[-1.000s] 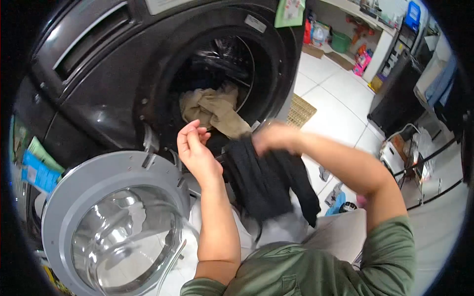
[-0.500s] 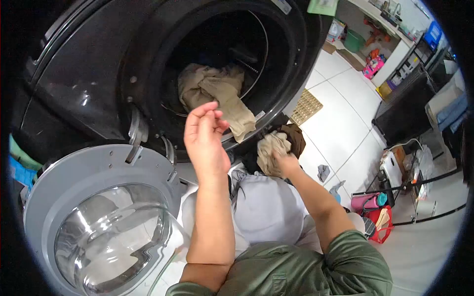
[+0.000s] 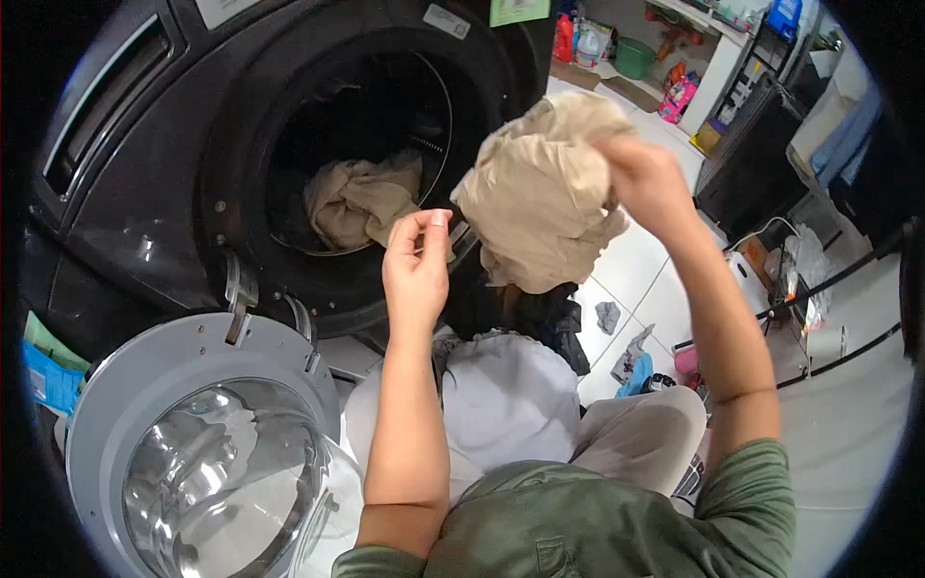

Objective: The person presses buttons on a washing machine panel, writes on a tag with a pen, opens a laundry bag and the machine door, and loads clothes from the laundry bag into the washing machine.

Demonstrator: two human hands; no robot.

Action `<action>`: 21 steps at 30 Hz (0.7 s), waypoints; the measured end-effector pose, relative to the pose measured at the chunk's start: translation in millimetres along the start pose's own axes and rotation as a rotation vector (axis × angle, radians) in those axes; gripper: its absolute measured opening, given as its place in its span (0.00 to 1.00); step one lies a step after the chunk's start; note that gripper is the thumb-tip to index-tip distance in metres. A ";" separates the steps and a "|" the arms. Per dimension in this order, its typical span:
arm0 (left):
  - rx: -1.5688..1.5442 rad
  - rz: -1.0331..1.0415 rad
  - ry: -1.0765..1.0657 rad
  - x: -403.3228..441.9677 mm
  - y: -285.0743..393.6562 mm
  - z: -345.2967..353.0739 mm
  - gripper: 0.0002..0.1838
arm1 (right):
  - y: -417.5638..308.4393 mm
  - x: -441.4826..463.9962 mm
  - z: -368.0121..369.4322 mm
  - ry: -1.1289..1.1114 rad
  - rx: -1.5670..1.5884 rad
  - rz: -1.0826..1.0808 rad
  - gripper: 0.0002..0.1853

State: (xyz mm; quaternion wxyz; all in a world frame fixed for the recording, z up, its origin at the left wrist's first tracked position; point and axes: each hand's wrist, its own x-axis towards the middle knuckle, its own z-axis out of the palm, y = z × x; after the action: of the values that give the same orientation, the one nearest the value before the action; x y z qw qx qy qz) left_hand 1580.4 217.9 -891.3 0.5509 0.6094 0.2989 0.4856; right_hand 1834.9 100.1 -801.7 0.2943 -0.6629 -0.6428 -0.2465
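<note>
My right hand (image 3: 647, 183) holds up a bunched beige cloth (image 3: 544, 193) to the right of the washer opening. My left hand (image 3: 418, 252) is in front of the drum's lower rim, its thumb and fingertips pinched together. Just behind it, another tan cloth (image 3: 356, 200) lies in the dark drum (image 3: 366, 106); whether the fingertips grip its edge is hard to make out. Dark clothes (image 3: 540, 323) lie below the opening, beside a light grey-white cloth (image 3: 511, 390) at my lap.
The round washer door (image 3: 101, 424) hangs open at the lower left. On the tiled floor (image 3: 626, 260) are small cloths (image 3: 607, 316). A wire rack (image 3: 800, 318) stands at the right, with a green bucket (image 3: 634, 58) under a counter at the back.
My right hand has risen from the pile beneath the opening, lifting the beige cloth. My left fingertips have closed together. The head view has shifted, and the tan cloth remains in the drum.
</note>
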 end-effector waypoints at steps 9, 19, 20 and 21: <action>0.281 0.239 -0.360 -17.0 7.7 62.6 0.41 | -111.8 104.8 -92.0 0.330 0.951 0.058 0.11; -0.313 0.096 0.158 5.1 40.3 -16.6 0.24 | -144.4 -5.6 108.2 -0.698 1.388 0.584 0.37; -0.205 0.243 0.217 6.6 42.8 -19.2 0.24 | -142.9 22.4 123.2 -0.628 1.463 0.633 0.32; -0.142 0.317 0.290 6.7 47.0 -19.7 0.23 | -132.8 54.1 137.2 -0.558 1.534 0.681 0.28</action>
State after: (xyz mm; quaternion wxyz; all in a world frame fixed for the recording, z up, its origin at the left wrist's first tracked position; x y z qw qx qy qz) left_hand 1556.6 221.3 -845.9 0.4606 0.5321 0.2406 0.6685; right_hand 1698.2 235.5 -850.6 0.5478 -0.4744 -0.4471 0.5243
